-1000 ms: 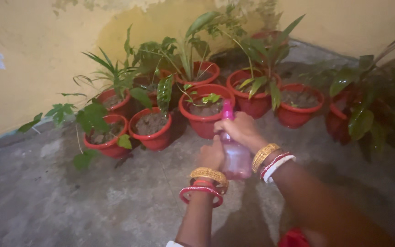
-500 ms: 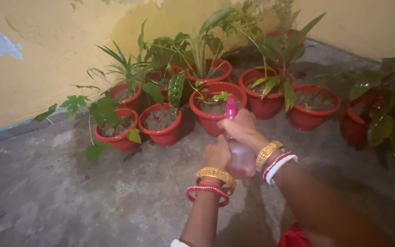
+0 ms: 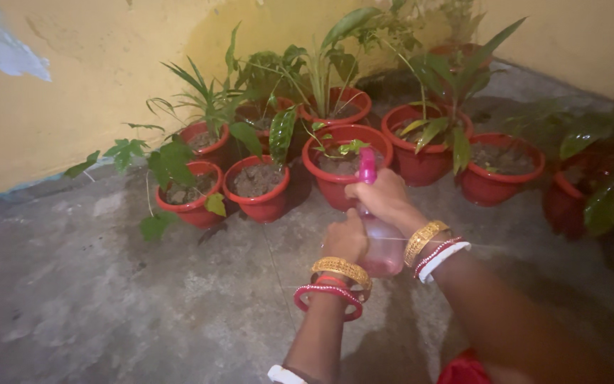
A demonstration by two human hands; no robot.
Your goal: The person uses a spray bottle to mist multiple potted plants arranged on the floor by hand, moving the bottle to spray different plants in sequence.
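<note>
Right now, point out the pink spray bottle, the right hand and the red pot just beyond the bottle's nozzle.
pink spray bottle (image 3: 384, 249), head view, on its clear lower body.
right hand (image 3: 385, 198), head view, on the back of the hand.
red pot (image 3: 321, 174), head view, on its front rim.

Pink spray bottle in the grip; red pots beyond it; yellow wall; grey floor.
</note>
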